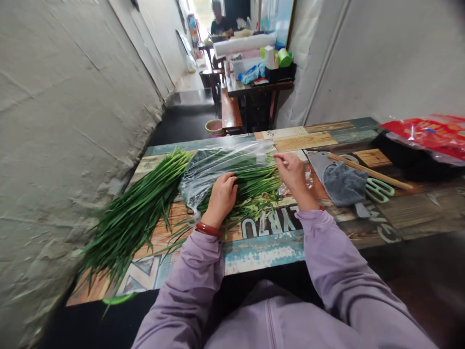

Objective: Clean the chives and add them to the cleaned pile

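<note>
A bunch of garlic chives (pixel 254 179) lies across the table in front of me, partly under a clear plastic bag (pixel 203 174). My left hand (pixel 221 198) rests at the bag's edge, its fingers curled together on the chives. With thumb and fingertips pinched, my right hand (pixel 293 175) is at the pale stem ends of the bunch. Exactly what lies between those fingertips is too small to see clearly. To the left, a larger loose pile of garlic chives (pixel 140 213) spreads toward the table's corner. Short trimmings (pixel 259 203) lie just below the bunch.
On the right of the patterned table (pixel 269 254) are a cleaver (pixel 317 162), a grey cloth (pixel 345 183), chopsticks (pixel 378 175) and green-handled scissors (pixel 379 190). A red plastic bag (pixel 432 133) sits beyond. Farther back stand a cluttered table (pixel 243 89), a bench (pixel 230 110) and a seated person (pixel 222 25).
</note>
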The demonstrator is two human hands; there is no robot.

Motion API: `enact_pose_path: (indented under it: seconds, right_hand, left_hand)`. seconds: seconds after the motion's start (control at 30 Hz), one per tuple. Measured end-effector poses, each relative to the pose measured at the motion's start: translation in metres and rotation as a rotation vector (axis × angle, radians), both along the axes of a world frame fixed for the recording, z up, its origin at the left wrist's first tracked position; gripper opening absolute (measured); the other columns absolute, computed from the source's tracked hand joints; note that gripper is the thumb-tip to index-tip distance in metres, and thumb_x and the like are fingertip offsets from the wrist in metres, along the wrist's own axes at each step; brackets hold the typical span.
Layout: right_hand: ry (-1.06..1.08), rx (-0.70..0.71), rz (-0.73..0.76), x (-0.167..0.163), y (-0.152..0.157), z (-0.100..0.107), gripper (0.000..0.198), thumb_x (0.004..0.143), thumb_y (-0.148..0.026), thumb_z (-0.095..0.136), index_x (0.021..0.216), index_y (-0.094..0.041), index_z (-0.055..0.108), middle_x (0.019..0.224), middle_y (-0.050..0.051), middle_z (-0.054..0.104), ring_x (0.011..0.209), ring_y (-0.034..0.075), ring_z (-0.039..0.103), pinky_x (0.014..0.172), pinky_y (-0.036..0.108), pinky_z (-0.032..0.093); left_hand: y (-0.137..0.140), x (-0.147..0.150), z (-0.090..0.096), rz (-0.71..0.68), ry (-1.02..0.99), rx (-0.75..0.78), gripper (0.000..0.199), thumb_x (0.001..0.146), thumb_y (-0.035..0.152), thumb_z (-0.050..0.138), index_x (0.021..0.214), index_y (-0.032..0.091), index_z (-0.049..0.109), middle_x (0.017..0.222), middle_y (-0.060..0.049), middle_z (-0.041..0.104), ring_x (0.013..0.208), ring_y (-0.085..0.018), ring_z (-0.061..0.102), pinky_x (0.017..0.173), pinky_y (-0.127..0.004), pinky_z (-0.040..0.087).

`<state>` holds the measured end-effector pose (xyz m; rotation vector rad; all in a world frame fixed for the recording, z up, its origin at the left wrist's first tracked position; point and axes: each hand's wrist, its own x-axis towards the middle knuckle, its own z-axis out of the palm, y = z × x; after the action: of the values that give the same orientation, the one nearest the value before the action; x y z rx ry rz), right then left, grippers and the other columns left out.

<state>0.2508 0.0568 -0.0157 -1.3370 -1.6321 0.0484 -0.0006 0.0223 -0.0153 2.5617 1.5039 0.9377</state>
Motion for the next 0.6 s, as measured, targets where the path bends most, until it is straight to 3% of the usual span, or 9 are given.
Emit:
enact_pose_path:
  seconds: [0.07,0.13,0.43,0.6]
  right_hand:
    - [0.053,-0.014,-0.124,0.018,-0.001,-0.002,0.027,0.094,-0.030,0.048,0.098,-0.020,0.073,0.100,0.010,0.075,0.094,0.025,0.068,0.087,0.040,0.052]
    - [0.032,-0.049,-0.148,0.031,-0.003,-0.003,0.027,0.094,-0.029,0.048,0.099,-0.020,0.073,0.101,0.010,0.075,0.095,0.026,0.068,0.086,0.040,0.052]
    - [-0.201,-0.113,0.067,0.028,-0.015,-0.003,0.021,0.092,-0.022,0.055,0.101,-0.023,0.073,0.107,0.007,0.073,0.102,0.024,0.065,0.094,0.040,0.049]
    - [-0.238,-0.164,0.058,0.025,-0.017,-0.002,0.018,0.085,-0.016,0.061,0.096,-0.021,0.073,0.101,0.008,0.069,0.098,0.025,0.063,0.088,0.039,0.049]
  left_hand:
    - [-0.004,0.001,-0.002,-0.018,0.065,-0.001,0.023,0.092,0.016,0.053,0.111,0.013,0.065,0.122,-0.014,0.065,0.114,-0.027,0.058,0.102,-0.043,0.047]
    - [-0.008,0.003,0.000,-0.002,0.126,0.004,0.023,0.092,0.017,0.053,0.112,0.016,0.065,0.120,-0.013,0.066,0.111,-0.027,0.058,0.100,-0.045,0.046]
    - [-0.020,0.013,0.012,0.038,0.256,0.018,0.024,0.094,0.025,0.054,0.114,0.017,0.065,0.102,-0.010,0.069,0.096,-0.028,0.057,0.091,-0.044,0.044]
    - [-0.019,0.013,0.010,0.017,0.198,0.003,0.021,0.094,0.026,0.055,0.109,0.017,0.067,0.103,-0.010,0.069,0.096,-0.026,0.058,0.090,-0.043,0.045]
